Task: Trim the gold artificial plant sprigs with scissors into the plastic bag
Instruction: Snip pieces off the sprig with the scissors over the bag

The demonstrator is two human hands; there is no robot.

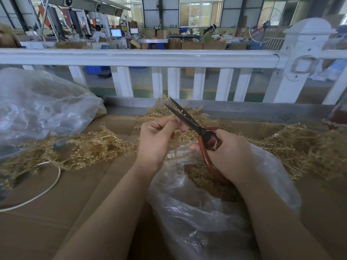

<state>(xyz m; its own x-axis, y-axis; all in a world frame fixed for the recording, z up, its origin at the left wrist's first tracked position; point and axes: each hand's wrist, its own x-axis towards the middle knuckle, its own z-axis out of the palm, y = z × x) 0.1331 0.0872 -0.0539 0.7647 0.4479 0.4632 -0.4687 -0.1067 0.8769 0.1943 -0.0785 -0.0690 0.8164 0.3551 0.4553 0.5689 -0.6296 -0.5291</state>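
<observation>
Left hand pinches gold plastic sprig; right hand clenches red-handled black scissors, blades parted, above clear plastic bag. Risk: blades close beside fingertips; cuttings may miss bag.

Daylight from the far windows washes out the hall, the near table is dimmer, and edges bend, perhaps slightly soft.
</observation>
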